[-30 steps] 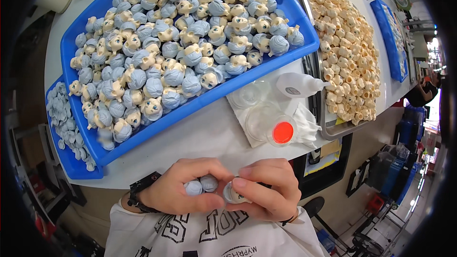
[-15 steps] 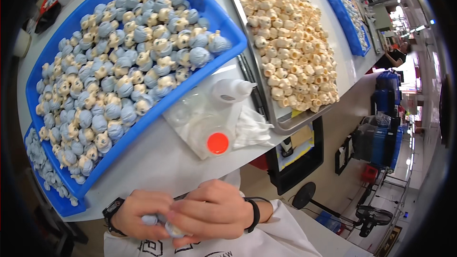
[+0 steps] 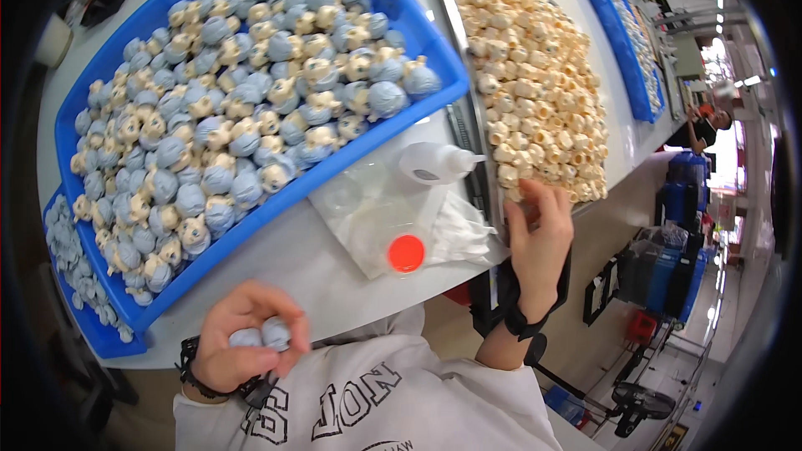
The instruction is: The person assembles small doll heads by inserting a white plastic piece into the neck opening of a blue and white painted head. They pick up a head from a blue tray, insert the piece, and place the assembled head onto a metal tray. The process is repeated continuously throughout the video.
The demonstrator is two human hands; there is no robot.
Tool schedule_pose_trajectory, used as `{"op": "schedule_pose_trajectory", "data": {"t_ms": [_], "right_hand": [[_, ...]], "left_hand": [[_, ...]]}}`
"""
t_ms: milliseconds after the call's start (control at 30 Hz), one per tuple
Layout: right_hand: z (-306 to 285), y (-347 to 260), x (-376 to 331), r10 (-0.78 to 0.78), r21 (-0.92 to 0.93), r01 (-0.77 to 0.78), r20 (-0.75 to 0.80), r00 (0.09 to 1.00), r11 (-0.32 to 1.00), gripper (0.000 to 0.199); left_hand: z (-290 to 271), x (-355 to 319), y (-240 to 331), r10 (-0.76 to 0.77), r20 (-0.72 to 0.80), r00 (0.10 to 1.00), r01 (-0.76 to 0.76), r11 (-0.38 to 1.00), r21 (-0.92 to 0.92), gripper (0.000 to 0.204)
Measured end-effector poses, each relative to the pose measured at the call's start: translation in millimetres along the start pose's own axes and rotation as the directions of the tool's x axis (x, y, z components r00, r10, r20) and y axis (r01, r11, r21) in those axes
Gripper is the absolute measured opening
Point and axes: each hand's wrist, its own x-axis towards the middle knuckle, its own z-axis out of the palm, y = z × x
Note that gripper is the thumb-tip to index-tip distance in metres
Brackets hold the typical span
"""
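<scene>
My left hand (image 3: 242,338), low and near my body, is curled around two small rounded blue-grey pieces (image 3: 274,333), which look like doll hair parts. My right hand (image 3: 543,238) stretches over the near end of a metal tray (image 3: 451,8). Its thumb and fingers are apart, with the fingertips at the edge of a pile of hollow cream doll-head pieces (image 3: 543,83). On the left, a large blue bin (image 3: 259,238) holds many cream heads fitted with blue-grey hair (image 3: 200,142).
Between bin and tray lie a white squeeze bottle (image 3: 434,163), a clear container with a red-orange round (image 3: 406,253) and white cloth (image 3: 459,230). A smaller blue bin (image 3: 125,349) of blue-grey pieces sits lower left. Another blue tray (image 3: 622,50) is far right. A fan (image 3: 643,401) stands beyond.
My hands were together near my body, working on a small piece. They have parted: the right has moved up and right to the cream pile, while the left keeps the blue-grey pieces.
</scene>
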Motion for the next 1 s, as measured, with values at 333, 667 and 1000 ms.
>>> {"op": "schedule_pose_trajectory", "data": {"t_ms": [333, 667, 1000], "right_hand": [[-24, -57, -42, -0.456, 0.914, 0.139, 0.055, 0.888, 0.381, 0.022], [7, -122, -48, -0.761, 0.911, 0.091, 0.279, 0.586, 0.403, 0.019], [17, -132, -58, -0.608, 0.66, 0.536, -0.149, 0.78, 0.526, 0.019]], "left_hand": [[-12, 3, 5, -0.162, 0.215, 0.963, 0.139, 0.983, 0.118, 0.032], [-2, 13, 12, -0.184, 0.411, 0.893, -0.058, 0.858, 0.51, 0.028], [-4, 13, 10, -0.191, 0.365, 0.911, -0.026, 0.859, 0.512, 0.026]]}}
